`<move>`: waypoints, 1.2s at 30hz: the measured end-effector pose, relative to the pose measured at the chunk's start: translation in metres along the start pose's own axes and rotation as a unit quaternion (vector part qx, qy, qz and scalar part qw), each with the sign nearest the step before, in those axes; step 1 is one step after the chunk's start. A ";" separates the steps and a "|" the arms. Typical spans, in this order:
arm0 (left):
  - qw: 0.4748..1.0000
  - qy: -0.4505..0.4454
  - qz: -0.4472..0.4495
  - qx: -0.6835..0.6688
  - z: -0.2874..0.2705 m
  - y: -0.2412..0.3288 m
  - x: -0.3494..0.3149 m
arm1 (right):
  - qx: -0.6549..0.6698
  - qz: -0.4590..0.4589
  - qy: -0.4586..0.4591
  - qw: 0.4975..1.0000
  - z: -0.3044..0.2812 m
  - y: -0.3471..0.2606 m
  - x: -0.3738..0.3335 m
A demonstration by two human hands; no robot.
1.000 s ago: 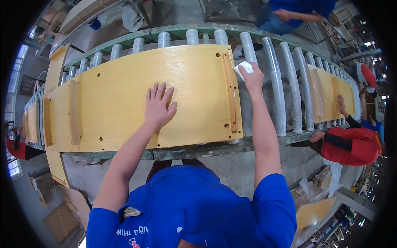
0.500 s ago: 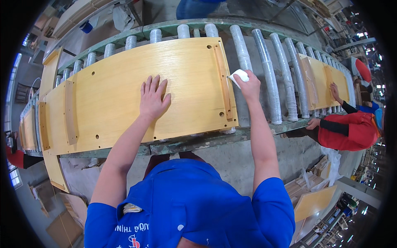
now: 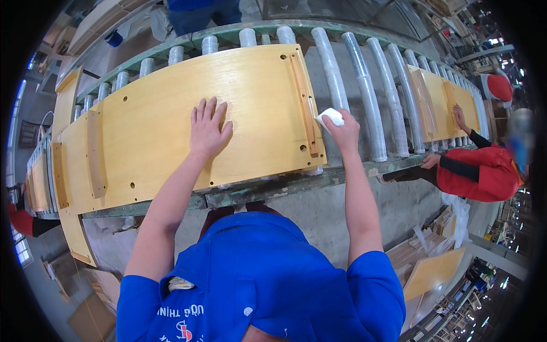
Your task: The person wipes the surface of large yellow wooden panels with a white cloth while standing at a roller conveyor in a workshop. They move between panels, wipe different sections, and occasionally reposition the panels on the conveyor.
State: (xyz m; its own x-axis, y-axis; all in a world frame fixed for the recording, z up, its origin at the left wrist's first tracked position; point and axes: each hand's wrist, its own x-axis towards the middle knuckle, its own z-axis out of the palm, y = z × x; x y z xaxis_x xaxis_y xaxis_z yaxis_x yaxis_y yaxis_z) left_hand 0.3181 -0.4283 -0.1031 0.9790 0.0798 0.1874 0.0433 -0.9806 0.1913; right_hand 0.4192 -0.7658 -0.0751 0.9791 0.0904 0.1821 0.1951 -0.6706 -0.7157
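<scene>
A large, pale yellow wooden panel (image 3: 154, 119) lies on a roller conveyor, with a narrow wooden strip (image 3: 303, 102) near its right end and another wooden strip (image 3: 95, 154) towards the left. My left hand (image 3: 208, 128) rests palm down on the panel, fingers spread and holding nothing. At the panel's right edge, beside the narrow strip, my right hand (image 3: 345, 130) pinches a small white wad (image 3: 330, 117) that looks like folded cloth or paper. My fingers cover part of it. Dark round holes dot the panel near its edges.
Wrapped conveyor rollers (image 3: 363, 97) run on to the right, carrying another yellow panel (image 3: 436, 102). A co-worker in red (image 3: 473, 174) touches that panel. Boards (image 3: 436, 273) stand at lower right. Beyond the conveyor, a person's blue clothing (image 3: 202, 17) shows.
My right hand and the white wad have shifted slightly down along the panel's right edge. My left hand stays flat on the panel. The person beyond the conveyor has moved left.
</scene>
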 end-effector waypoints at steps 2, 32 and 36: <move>1.000 0.003 0.003 0.004 0.001 -0.001 0.000 | 0.002 0.010 -0.004 1.000 -0.007 0.000 -0.016; 0.999 -0.028 0.005 -0.022 0.011 0.037 0.015 | 0.582 0.218 0.024 0.783 -0.033 0.007 -0.162; 0.945 -0.126 -0.001 -0.303 -0.020 0.014 0.014 | 0.806 0.282 -0.001 0.521 0.007 -0.042 -0.183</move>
State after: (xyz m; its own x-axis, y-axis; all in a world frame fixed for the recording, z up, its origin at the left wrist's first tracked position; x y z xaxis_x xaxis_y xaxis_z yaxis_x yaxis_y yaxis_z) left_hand 0.3285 -0.4373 -0.0780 0.9987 -0.0385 -0.0331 -0.0027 -0.6916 0.7223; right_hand 0.2319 -0.7490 -0.0834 0.9066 0.2154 -0.3629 -0.3300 0.8978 -0.2917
